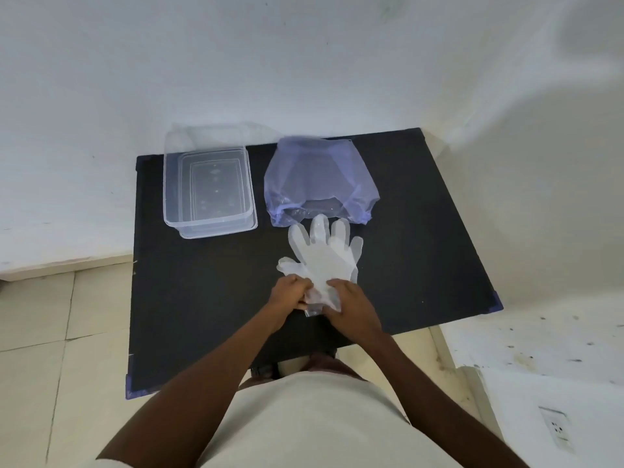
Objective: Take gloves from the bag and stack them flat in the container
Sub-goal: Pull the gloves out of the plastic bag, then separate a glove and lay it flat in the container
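Note:
Clear plastic gloves [324, 255] lie flat on the black table [202, 298], fingers pointing away from me toward the bag. My left hand [287, 295] and my right hand [351, 302] both pinch the cuff end of the gloves at the near side. A translucent purple bag [317, 177] lies just beyond the glove fingertips, its mouth facing me. The clear rectangular container [207, 184] stands to the left of the bag, with nothing visible inside it.
The table stands against a white wall. Tiled floor lies to the left, and a white ledge with a wall socket [557, 428] is at the lower right. My light shirt fills the bottom of the view.

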